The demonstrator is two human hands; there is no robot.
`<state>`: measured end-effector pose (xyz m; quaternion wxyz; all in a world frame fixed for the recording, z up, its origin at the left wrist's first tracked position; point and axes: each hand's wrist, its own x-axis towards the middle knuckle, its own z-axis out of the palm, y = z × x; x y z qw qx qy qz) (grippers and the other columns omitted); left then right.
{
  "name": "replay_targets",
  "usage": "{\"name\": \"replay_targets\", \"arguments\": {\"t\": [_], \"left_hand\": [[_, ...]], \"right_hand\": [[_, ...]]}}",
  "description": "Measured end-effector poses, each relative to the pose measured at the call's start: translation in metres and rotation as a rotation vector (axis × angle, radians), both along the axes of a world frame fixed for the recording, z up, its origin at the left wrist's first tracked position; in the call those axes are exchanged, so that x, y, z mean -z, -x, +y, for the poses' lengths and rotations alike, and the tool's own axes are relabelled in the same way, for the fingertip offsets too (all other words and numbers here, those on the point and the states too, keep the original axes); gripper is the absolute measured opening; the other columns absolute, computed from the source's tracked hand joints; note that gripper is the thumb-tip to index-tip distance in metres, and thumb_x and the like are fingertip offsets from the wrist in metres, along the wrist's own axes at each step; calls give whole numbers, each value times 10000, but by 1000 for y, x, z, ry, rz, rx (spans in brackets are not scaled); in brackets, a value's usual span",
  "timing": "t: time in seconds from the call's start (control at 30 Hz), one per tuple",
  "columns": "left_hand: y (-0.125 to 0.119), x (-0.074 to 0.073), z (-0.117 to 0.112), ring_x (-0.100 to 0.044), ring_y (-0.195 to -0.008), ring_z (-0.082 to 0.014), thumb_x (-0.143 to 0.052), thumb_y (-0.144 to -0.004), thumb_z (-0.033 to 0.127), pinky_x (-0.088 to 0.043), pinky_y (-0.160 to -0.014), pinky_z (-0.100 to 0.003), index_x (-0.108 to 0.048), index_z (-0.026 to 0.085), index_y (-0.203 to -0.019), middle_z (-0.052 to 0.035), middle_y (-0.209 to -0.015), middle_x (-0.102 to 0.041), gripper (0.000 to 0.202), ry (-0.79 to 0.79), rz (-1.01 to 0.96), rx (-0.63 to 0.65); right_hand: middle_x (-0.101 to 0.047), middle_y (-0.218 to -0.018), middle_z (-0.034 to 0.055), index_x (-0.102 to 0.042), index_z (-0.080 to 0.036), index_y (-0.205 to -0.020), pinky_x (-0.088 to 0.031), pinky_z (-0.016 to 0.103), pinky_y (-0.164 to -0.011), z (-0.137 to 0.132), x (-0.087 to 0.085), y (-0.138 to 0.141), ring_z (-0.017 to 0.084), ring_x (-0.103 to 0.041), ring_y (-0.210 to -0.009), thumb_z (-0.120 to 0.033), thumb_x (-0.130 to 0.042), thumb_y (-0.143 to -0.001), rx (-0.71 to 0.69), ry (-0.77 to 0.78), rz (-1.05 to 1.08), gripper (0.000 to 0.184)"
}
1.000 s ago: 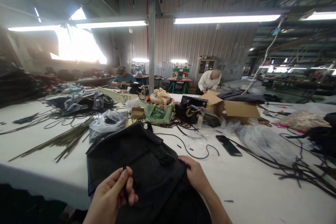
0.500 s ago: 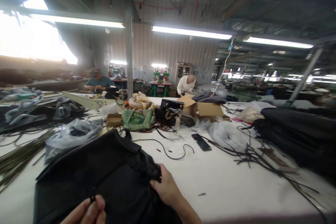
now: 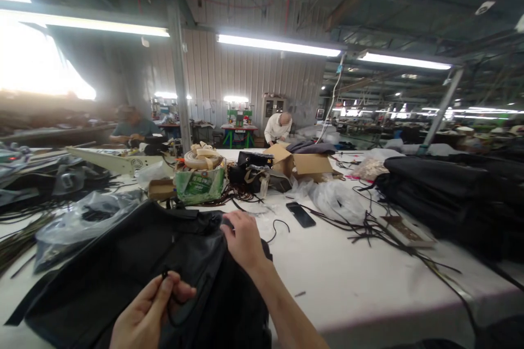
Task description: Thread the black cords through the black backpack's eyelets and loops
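A black fabric bag [image 3: 123, 267] lies spread on the white table [image 3: 360, 278] in front of me. My left hand [image 3: 149, 313] is closed in a pinch on a small black zipper pull or cord end [image 3: 165, 274] over the bag's lower part. My right hand [image 3: 243, 240] is closed on the bag's upper right edge, with the fingers curled into the fabric.
A stack of black bags [image 3: 454, 196] fills the right side. A phone [image 3: 301, 214], loose black cords [image 3: 380, 229], clear plastic bags [image 3: 335, 199], a green bag with webbing rolls [image 3: 200, 177] and cardboard boxes [image 3: 307, 163] lie ahead. Two people work at the back.
My view has swung right and the bag has shifted left. My right hand moved up along the bag's edge, and the left hand has kept its pinch and risen back into view.
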<state>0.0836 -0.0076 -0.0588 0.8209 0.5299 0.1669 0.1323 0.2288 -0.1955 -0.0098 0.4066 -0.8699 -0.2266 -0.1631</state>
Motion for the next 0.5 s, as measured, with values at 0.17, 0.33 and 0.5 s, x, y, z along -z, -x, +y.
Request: {"name": "replay_targets", "arguments": {"t": [0.17, 0.33, 0.5], "left_hand": [[-15, 24, -12, -574, -540, -133, -946, -768, 712, -463, -546, -215, -784, 143, -885, -5, -595, -642, 603, -124, -68, 237], [-19, 28, -44, -483, -542, -141, -759, -945, 738, -382, -558, -253, -731, 162, -847, 7, -594, -561, 584, -280, -130, 390], [-13, 21, -46, -401, -546, -137, -693, -952, 804, -313, -540, -266, -652, 181, -799, 26, -596, -486, 643, -360, -120, 359]], "right_hand": [[-816, -1137, 43, -847, -266, -1153, -583, 300, -933, -35, 23, 73, 209, -753, -1038, -365, -666, -1088, -210, -255, 185, 216], [-792, -1197, 72, -834, -261, -1278, -612, 314, -938, -29, 38, 95, 245, -758, -1092, -444, -717, -1049, -339, -460, 420, 316], [-791, -1149, 66, -853, -261, -1261, -598, 295, -928, -10, 49, 92, 230, -759, -1059, -427, -701, -1065, -383, -536, 423, 299]]}}
